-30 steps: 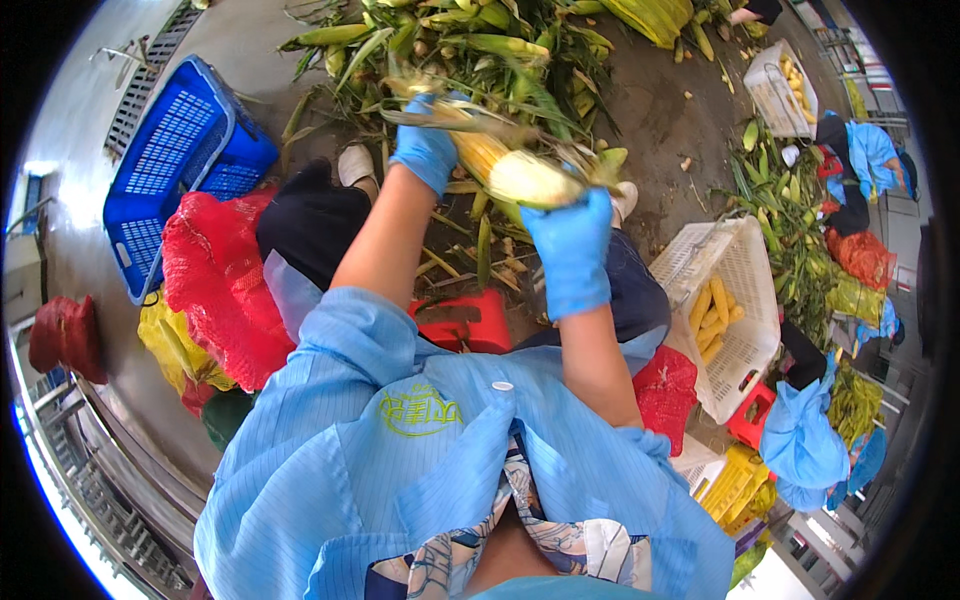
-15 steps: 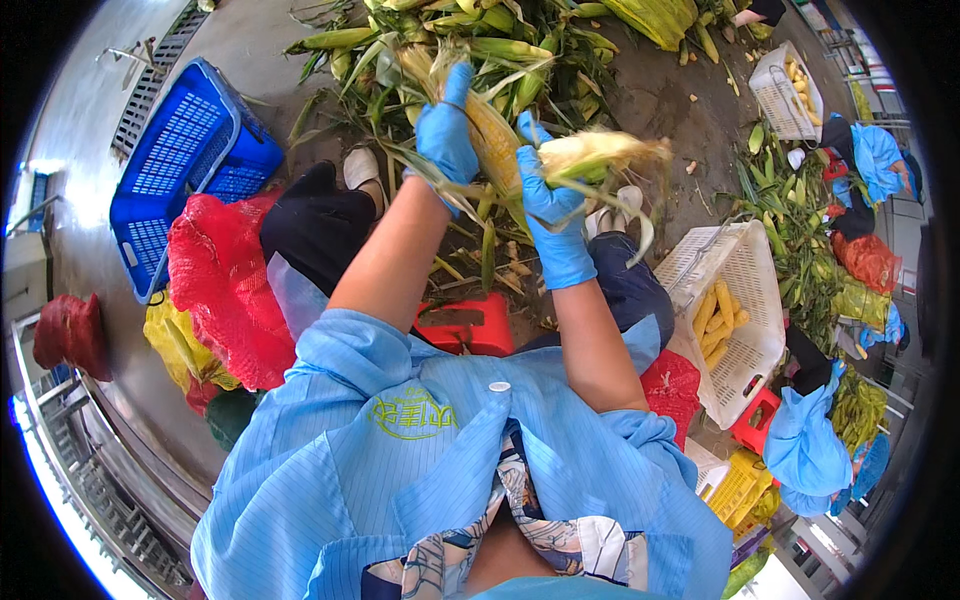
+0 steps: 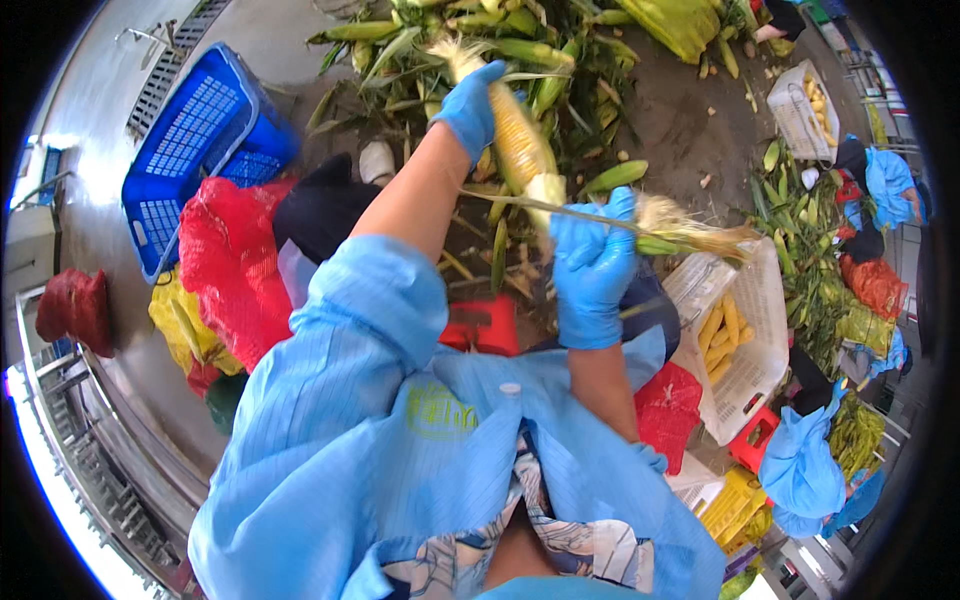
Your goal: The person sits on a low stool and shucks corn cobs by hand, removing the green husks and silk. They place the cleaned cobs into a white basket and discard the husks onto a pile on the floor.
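Note:
My blue-gloved left hand (image 3: 468, 112) is closed around the silky upper part of a corn cob (image 3: 521, 142), whose yellow kernels lie bare. The cob slants down toward my right hand, with a pale stub at its lower end. In a closed fist, my gloved right hand (image 3: 592, 262) grips a corn husk (image 3: 690, 232); green leaf and tangled silk stick out to its right. A long leaf strip crosses above that fist. Beyond both hands spreads a heap of unhusked corn (image 3: 545, 52) and loose leaves.
A blue basket (image 3: 192, 150) stands tilted at the left, beside a red mesh sack (image 3: 230, 265). To my right, a white crate (image 3: 760, 370) holds several husked cobs. A red plastic stool (image 3: 482, 325) is below my hands. Other people in blue (image 3: 805, 450) work at far right.
The husk has come away from the cob and moved right and down in my right hand. My left hand has shifted slightly right with the cob, now more exposed.

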{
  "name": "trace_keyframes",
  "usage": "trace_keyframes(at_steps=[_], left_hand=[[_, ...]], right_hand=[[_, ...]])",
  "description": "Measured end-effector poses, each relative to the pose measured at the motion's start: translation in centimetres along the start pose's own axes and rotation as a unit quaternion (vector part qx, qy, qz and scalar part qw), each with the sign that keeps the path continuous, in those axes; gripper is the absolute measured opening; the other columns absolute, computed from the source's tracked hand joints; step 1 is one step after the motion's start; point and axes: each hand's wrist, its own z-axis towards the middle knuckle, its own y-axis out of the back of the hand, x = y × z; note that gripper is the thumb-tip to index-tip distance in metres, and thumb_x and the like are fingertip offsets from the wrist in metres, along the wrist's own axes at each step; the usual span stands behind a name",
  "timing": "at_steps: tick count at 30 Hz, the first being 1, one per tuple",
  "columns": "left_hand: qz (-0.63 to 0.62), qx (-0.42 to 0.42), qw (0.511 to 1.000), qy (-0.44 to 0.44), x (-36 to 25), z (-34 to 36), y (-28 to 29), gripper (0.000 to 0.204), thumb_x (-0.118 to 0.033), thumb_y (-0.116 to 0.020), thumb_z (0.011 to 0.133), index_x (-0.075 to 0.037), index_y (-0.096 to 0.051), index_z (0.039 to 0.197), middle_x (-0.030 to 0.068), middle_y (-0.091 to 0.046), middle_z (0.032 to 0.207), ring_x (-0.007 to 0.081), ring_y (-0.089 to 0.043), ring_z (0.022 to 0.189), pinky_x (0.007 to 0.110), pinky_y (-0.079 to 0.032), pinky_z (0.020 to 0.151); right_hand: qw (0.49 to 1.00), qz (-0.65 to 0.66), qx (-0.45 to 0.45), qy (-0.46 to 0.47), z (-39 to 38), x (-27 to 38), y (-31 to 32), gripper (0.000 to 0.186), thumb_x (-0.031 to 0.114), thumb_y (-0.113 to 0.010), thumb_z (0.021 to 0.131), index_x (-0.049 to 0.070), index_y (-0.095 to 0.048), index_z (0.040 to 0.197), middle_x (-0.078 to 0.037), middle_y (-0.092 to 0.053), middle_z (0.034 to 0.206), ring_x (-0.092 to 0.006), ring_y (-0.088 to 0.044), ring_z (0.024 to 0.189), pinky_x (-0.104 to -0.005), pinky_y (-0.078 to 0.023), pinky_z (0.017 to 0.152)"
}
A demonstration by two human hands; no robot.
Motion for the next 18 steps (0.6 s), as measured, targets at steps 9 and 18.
trace_keyframes(at_steps=[9,18], left_hand=[[0.264,-0.015,0.930,-0.254,-7.5,-2.8,3.8,0.046,-0.029,-0.076,0.072,-0.001,-0.057,0.104,0.0088,-0.061,0.083,0.0203,-0.061,0.069,0.032,-0.052,0.063],[0.603,0.176,0.692,-0.357,4.4,-12.1,0.2,0.102,-0.033,-0.083,0.060,-0.003,-0.026,0.138,0.0194,-0.060,0.112,0.0297,-0.062,0.095,0.035,-0.049,0.081]], right_hand=[[0.891,-0.336,-0.305,-0.019,-2.7,9.5,3.2,0.037,0.031,-0.049,0.093,0.015,-0.045,0.060,0.004,-0.042,0.058,-0.0069,-0.039,0.051,-0.0207,-0.033,0.049],[0.851,-0.499,-0.041,-0.157,6.6,1.9,-0.3,0.044,0.029,-0.073,0.077,-0.001,-0.061,0.106,-0.008,-0.064,0.097,-0.0123,-0.059,0.083,-0.0264,-0.048,0.072]])
